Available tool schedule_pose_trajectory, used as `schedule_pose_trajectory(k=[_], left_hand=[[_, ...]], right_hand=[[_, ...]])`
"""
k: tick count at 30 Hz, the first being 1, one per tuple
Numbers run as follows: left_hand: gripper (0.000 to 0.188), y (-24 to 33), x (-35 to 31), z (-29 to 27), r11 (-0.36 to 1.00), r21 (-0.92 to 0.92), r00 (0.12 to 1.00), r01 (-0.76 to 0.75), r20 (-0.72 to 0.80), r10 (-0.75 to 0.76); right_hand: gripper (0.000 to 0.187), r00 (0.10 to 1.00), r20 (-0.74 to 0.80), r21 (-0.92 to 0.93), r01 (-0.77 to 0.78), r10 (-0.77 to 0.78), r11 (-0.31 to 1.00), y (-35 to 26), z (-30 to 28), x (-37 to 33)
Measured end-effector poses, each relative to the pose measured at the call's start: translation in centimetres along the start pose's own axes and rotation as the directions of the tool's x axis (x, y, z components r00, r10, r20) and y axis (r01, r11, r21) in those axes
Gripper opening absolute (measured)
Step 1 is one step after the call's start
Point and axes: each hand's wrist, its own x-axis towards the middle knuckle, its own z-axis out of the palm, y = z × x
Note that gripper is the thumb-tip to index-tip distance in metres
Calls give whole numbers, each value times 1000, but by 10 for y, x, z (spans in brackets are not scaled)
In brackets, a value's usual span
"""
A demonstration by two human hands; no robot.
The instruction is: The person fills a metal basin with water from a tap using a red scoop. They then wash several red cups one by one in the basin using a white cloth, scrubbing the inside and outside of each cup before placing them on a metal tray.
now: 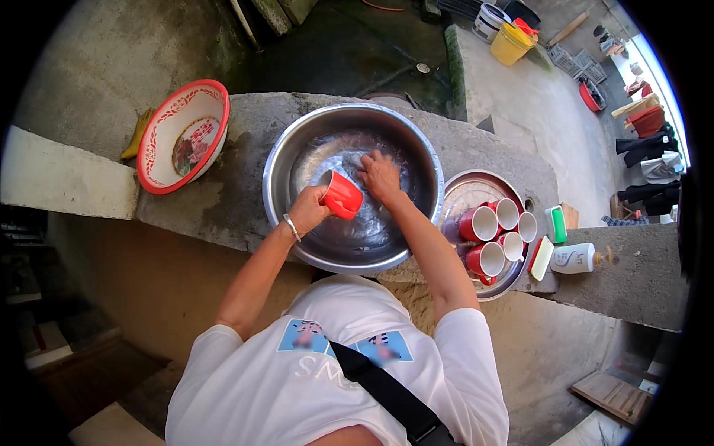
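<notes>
A wide stainless steel basin (277, 175) with shallow water in it stands in front of me on the concrete ledge. My left hand (308, 212) grips a red mug (343, 196) over the basin, its pale mouth tipped to the upper left. Inside the basin, my right hand (380, 178) reaches down near the water with its fingers curled. Something greyish shows by those fingertips, but I cannot make out what it is. Beside the basin on the right, several red mugs with white insides (483, 223) stand on a round metal tray (465, 192).
To the left, an enamel basin with a red rim (158, 183) sits tilted on the ledge (245, 134). Past the tray are a green-and-white brush (557, 224), a red-and-white brush (541, 258) and a white bottle (573, 259). Buckets (510, 44) stand at the far right.
</notes>
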Motion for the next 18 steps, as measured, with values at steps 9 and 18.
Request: schedule_pose_trajectory(k=[9,18], left_hand=[[19,-11,7,-6,995,5,989,-98,-115,98],[27,22,-3,4,977,-31,965,-212,152,214]], right_hand=[[25,965,-231,536,233,-124,812,-87,-53,-31],[37,942,230,590,-334,244,735,-28,-35,5]])
